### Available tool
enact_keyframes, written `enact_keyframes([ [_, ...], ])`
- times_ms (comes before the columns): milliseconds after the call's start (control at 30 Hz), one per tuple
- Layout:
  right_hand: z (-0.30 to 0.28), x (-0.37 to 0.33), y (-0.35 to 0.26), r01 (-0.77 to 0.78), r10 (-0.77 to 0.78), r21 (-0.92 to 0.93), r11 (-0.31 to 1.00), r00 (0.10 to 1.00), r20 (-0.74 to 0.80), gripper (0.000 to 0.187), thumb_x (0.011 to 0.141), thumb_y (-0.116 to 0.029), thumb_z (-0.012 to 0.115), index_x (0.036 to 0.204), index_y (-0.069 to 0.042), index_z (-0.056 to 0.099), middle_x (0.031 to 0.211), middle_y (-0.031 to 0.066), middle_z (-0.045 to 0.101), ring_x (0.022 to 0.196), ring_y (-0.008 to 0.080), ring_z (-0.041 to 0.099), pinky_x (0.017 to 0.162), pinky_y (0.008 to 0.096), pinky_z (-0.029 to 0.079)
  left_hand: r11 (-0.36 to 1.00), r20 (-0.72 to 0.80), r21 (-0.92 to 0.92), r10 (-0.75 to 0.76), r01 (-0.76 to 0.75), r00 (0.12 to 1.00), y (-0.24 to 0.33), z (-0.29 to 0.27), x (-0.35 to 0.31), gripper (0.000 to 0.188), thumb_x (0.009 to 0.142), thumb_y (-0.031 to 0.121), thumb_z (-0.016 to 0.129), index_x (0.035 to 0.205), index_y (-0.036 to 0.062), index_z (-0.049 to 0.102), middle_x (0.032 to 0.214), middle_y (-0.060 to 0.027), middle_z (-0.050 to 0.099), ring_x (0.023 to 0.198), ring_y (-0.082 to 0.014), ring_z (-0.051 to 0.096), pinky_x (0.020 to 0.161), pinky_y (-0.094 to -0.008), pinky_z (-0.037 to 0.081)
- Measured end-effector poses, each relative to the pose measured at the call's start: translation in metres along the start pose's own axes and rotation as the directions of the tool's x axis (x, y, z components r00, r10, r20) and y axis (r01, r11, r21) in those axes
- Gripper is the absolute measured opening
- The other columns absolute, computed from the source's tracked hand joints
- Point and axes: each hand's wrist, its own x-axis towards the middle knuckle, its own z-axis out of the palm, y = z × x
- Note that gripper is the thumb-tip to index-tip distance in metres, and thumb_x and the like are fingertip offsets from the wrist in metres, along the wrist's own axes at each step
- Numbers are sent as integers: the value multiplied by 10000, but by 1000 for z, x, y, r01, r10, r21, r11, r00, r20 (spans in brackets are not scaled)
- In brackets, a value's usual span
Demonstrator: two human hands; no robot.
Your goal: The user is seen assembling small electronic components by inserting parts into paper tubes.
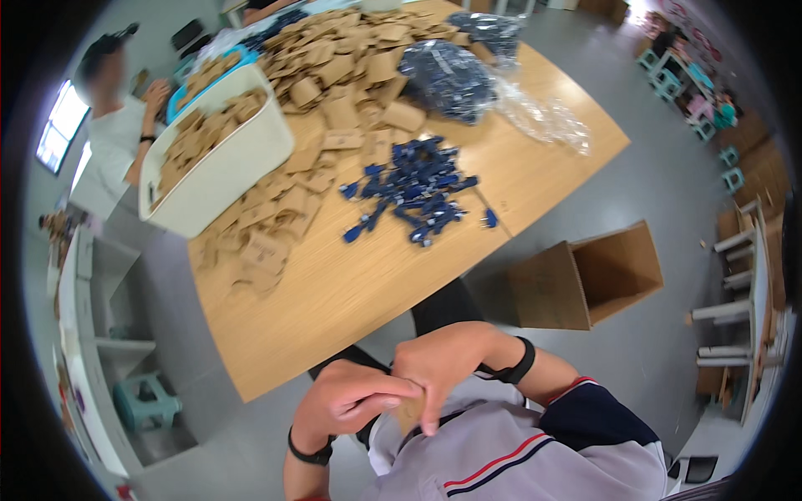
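Observation:
Close to my body, below the table's front edge, both hands meet around a small brown kraft-paper piece (408, 411). My left hand (352, 399) pinches it from the left with bent fingers. My right hand (443, 357) grips its upper right side, the thumb pointing down along it. Much of the piece is hidden by the fingers. On the table lies a pile of small dark blue items (418, 188) with shiny metal-looking ends; their exact kind is too small to tell. Left of it spread many flat brown kraft-paper pieces (266, 252), like small sleeves or cards.
A white bin (219, 185) of brown pieces stands on the wooden table (359, 305), a blue basket (180, 98) behind it. Bagged dark blue items (449, 81) lie farther back. An open cardboard box (551, 288) sits right of the table. Another person (113, 134) is at the left.

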Motion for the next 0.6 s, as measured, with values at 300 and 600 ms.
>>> enact_keyframes([
  [300, 11, 13, 19, -34, 15, 490, 871, 999, 42, 348, 734, -320, 822, 724, -35, 622, 590, -11, 587, 544, 117, 539, 610, 267, 449, 917, -156, -261, -349, 302, 924, -14, 5, -36, 145, 896, 170, 683, 952, 37, 693, 818, -73, 692, 711, -178, 672, 633, -280, 519],
  [600, 24, 47, 28, 457, -165, 764, 455, 887, -432, 644, 836, -616, 663, 1093, -36, 554, 965, 34, 570, 835, 107, 528, 712, 234, 423, 863, -194, 464, 319, -200, 928, -15, -20, -8, 908, 600, 269, 926, 1354, 80, 458, 1136, -169, 657, 1060, -356, 642, 893, -422, 515],
])
